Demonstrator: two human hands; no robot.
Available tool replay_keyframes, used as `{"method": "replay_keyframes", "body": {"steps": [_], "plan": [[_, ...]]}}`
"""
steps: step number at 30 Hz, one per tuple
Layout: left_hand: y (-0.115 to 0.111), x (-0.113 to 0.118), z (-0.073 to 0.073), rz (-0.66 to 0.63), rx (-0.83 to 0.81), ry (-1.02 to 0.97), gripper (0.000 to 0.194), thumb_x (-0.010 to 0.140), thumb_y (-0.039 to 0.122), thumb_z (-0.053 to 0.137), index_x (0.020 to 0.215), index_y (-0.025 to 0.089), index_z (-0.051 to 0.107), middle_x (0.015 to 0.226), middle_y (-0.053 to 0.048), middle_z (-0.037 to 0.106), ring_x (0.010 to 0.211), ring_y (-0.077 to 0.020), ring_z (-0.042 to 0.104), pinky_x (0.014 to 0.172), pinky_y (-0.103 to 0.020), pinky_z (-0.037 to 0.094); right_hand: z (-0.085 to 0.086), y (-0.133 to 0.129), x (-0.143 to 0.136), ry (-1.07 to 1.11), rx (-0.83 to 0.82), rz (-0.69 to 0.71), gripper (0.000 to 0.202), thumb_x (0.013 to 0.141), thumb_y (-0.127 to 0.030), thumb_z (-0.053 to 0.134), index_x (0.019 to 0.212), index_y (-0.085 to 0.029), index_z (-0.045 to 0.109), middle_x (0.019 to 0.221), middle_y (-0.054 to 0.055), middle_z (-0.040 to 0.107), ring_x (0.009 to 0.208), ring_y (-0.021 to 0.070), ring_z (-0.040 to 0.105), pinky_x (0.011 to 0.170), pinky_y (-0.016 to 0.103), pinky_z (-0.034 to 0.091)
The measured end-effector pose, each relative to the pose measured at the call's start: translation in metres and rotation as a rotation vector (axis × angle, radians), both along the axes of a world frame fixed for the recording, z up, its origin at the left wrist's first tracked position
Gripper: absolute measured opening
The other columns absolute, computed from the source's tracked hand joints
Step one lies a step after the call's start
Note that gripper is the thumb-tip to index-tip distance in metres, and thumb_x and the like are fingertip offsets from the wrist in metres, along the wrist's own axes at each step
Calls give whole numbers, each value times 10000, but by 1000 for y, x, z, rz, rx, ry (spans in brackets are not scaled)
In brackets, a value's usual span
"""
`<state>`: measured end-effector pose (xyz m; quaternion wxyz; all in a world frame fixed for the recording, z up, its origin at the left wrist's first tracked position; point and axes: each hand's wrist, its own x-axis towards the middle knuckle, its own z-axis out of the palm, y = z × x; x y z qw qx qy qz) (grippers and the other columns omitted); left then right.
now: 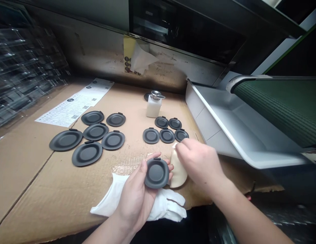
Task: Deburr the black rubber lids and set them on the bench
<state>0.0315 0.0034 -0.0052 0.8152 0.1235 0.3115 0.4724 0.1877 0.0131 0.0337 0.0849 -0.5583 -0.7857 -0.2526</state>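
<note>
A small black rounded dish (pixel 156 173) with a clip-like tab lies in my left hand (pixel 137 193), thumb on its left edge and fingers behind it. My right hand (pixel 198 162) is closed in a pinch just to the right, over a cream-coloured pad (pixel 178 173); a bit of white shows at its fingertips, too small to make out. Several similar small dishes (pixel 167 135) lie beyond my hands, and several larger ones (pixel 87 153) lie to the left. Under my left hand is a white glove (pixel 168 205).
A white bottle (pixel 154 106) with a metal top stands at the back of the cardboard-covered table (pixel 45 183). Printed sheets (pixel 76 103) lie back left, near stacked clear trays (pixel 22 64). A large grey bin (pixel 224 128) and a green conveyor belt (pixel 282 108) are at the right.
</note>
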Motion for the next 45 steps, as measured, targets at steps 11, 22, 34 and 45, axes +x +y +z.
{"method": "replay_keyframes", "body": {"steps": [11, 22, 34, 45], "plan": [[1, -3, 0, -13, -66, -126, 399, 887, 336, 393, 1155, 58, 490, 1117, -224, 596, 1048, -331, 571, 860, -411, 474, -31, -1, 71, -95, 29, -107, 130, 836, -166, 523, 710, -186, 551, 668, -16, 539, 641, 117, 451, 517, 262, 208], [1, 0, -4, 16, 0, -128, 369, 873, 302, 435, 1154, 83, 529, 1105, -195, 617, 1098, -305, 538, 932, -423, 410, -22, -16, 40, 134, 110, -15, 129, 867, -200, 507, 803, -197, 618, 760, -4, 603, 697, 102, 506, 574, 227, 301], [1, 1, -1, 14, 4, -134, 309, 864, 309, 451, 1082, 129, 576, 1060, -162, 653, 1058, -290, 573, 991, -451, 345, 48, 88, 4, 415, 24, 4, 104, 837, -261, 531, 784, -224, 613, 801, -24, 542, 726, 99, 493, 568, 232, 298], [1, -2, -11, 56, -96, -185, 300, 816, 364, 522, 1025, 176, 624, 1020, -135, 675, 1013, -291, 594, 941, -425, 370, 68, 229, -15, 443, -377, -48, 69, 648, -179, 667, 716, -190, 677, 684, -21, 594, 638, 85, 506, 578, 214, 332]]}}
